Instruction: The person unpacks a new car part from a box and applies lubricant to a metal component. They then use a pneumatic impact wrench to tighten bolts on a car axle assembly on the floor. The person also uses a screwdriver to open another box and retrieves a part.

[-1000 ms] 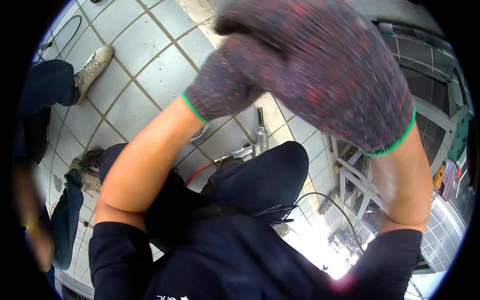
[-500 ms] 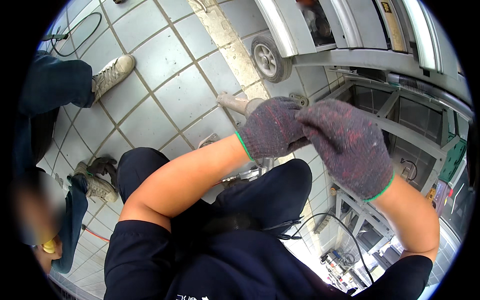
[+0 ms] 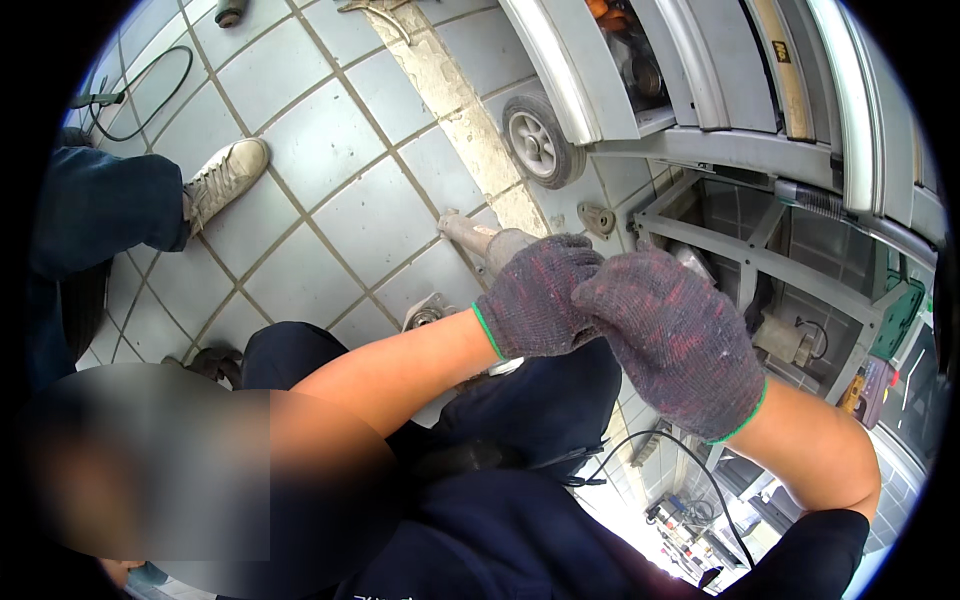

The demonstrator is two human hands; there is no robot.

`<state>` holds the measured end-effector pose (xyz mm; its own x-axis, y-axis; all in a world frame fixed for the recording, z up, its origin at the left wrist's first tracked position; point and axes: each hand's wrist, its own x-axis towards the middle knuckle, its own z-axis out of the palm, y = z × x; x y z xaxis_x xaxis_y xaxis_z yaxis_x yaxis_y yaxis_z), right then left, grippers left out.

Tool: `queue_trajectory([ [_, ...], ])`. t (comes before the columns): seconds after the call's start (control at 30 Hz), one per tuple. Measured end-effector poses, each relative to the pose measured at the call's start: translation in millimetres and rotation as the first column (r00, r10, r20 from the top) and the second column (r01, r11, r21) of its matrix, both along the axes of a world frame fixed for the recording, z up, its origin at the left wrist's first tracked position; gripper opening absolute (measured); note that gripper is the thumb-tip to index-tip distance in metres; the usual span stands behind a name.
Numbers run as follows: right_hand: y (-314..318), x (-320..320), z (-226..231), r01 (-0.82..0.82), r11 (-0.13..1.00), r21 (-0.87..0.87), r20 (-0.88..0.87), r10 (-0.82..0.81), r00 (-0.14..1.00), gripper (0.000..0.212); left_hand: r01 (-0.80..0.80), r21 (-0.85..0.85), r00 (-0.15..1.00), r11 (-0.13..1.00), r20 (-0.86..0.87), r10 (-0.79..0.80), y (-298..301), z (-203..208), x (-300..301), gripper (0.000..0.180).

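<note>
My left hand (image 3: 540, 297) and my right hand (image 3: 675, 340) wear dark knit gloves with red flecks and green cuffs. They meet in front of my knees, fingers curled and pressed together. Whatever lies between them is hidden by the gloves. Just beyond my left hand, a grey metal cylinder (image 3: 482, 238) with a narrower end slants out from behind the glove; whether the hand touches it I cannot tell. A round metal flange part (image 3: 428, 312) lies on the floor beside my left wrist. Another small flange (image 3: 597, 219) is on the tiles past my fingers.
A grey wheeled cabinet with a rubber wheel (image 3: 542, 140) and an open drawer is at the far right. Below it stands a metal frame (image 3: 790, 262). Another person's shoe (image 3: 228, 182) and dark glove (image 3: 217, 365) are at left. A black cable (image 3: 690, 460) loops near my right elbow.
Both hands have come slightly closer to me, still together. A person at left has leaned in and covers my left upper arm. The view has tilted, showing more floor at the top.
</note>
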<state>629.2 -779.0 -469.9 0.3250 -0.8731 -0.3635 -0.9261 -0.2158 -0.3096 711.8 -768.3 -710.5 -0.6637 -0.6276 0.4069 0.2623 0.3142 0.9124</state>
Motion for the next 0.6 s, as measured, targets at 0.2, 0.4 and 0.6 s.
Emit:
queue_trajectory([
  [0.2,-12,-1,-7,-0.041,0.999,-0.022,0.019,0.042,0.999,0.044,0.074,0.098,0.997,0.992,-0.025,-0.072,-5,-4,1,0.034],
  [0.4,-19,1,-11,-0.021,1.000,0.022,-0.012,0.021,1.000,0.044,0.363,0.328,0.911,0.872,0.072,-0.406,-27,12,17,0.073],
  [0.6,-24,4,-20,-0.028,0.999,0.039,-0.010,0.029,1.000,0.043,0.178,0.188,0.983,0.966,0.009,-0.183,-30,7,17,0.050],
])
